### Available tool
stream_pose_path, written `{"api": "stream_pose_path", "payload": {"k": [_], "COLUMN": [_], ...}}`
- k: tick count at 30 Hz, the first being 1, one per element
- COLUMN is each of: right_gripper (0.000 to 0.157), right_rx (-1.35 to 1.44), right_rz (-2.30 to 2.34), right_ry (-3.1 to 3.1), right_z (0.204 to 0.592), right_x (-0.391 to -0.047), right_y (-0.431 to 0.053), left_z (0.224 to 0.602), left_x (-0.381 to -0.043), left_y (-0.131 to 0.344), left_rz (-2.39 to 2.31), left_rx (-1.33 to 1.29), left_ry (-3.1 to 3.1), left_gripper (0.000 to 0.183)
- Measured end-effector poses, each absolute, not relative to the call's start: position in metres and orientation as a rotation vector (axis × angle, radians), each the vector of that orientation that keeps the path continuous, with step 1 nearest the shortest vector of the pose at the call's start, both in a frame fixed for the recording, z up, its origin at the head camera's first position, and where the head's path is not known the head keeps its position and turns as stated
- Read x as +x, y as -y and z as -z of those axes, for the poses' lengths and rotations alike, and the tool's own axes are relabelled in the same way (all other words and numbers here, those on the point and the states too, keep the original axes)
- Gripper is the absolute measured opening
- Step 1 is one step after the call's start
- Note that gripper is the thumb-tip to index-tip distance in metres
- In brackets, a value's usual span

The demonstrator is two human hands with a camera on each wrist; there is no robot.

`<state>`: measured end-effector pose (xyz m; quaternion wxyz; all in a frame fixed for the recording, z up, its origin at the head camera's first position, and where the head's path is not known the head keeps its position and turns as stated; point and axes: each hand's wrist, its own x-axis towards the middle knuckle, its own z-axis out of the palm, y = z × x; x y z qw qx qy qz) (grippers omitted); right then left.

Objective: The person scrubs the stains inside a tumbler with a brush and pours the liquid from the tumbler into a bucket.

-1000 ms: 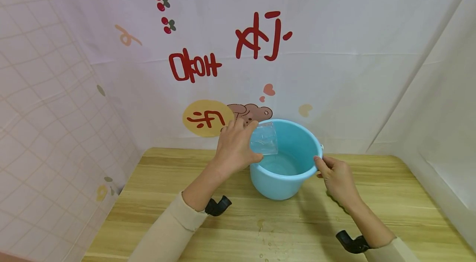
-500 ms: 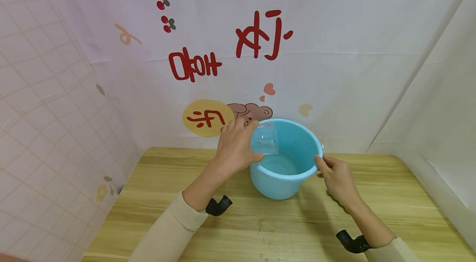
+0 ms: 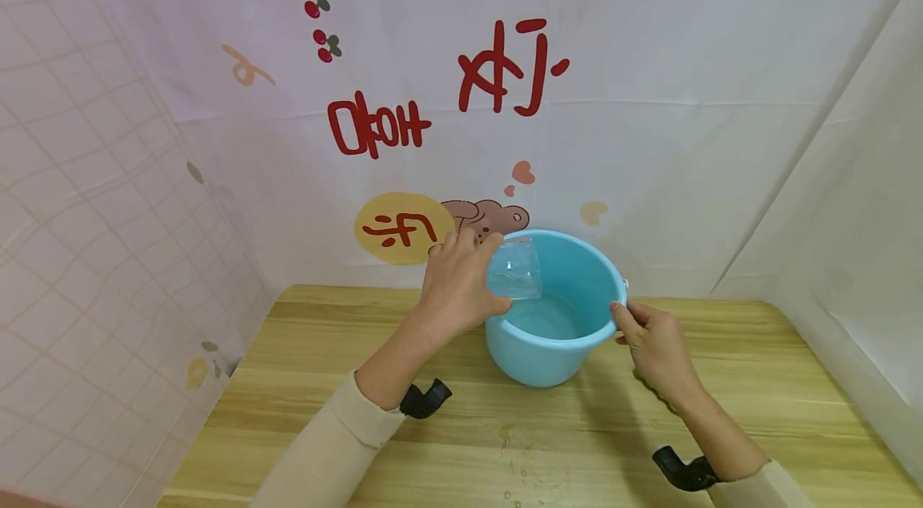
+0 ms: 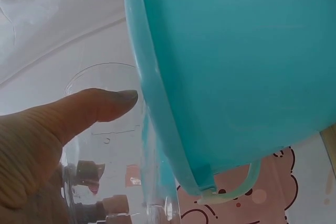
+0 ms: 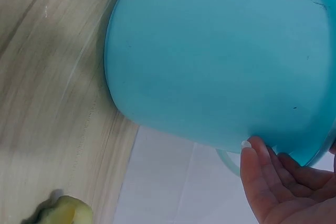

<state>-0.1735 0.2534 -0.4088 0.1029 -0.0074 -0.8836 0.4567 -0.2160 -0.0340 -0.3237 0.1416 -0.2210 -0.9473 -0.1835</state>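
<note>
My left hand [image 3: 457,284] holds a clear cup [image 3: 517,272] tilted on its side over the left rim of a light blue bucket [image 3: 541,364]. The cup's mouth faces into the bucket. In the left wrist view the thumb lies along the clear cup wall [image 4: 113,145], beside the bucket's rim [image 4: 152,87]. My right hand [image 3: 652,340] grips the bucket's right rim, thumb on top and fingers underneath. From the right wrist those fingers [image 5: 262,177] show against the outer wall [image 5: 210,61]. Whether liquid runs from the cup I cannot tell.
The bucket stands on a wooden table [image 3: 346,412], with wet spots [image 3: 506,437] in front of it. A yellow-green object [image 5: 68,211], mostly hidden, lies under my right forearm. A white printed cloth [image 3: 671,187] hangs close behind. The bucket's pale handle [image 4: 249,190] hangs at the back.
</note>
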Motion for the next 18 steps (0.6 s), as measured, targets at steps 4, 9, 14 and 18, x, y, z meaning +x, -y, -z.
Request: {"api": "stream_pose_path", "payload": {"k": [4, 9, 14, 18], "right_gripper": [0.051, 0.051, 0.049, 0.05], "right_rx": [-0.023, -0.027, -0.021, -0.023], "right_rz": [-1.357, -1.345, -1.332, -1.333], "right_ry": [2.609, 2.606, 2.599, 2.601], "right_z": [0.4077, 0.4085, 0.41, 0.4099], "right_x": [-0.1722, -0.1728, -0.1746, -0.1754], "right_y": [-0.2529, -0.2527, -0.253, -0.2531], "left_z": [0.324, 0.3238, 0.3237, 0.3241], "left_x": [-0.2163, -0.2163, -0.2165, -0.2174], "left_y": [0.0335, 0.0332, 0.033, 0.0327], "left_rz": [0.527, 0.521, 0.514, 0.514], "left_rx": [-0.637, -0.64, -0.637, -0.634], "left_ry": [2.739, 2.744, 2.754, 2.755], "left_gripper": [0.08, 0.083, 0.084, 0.084]}}
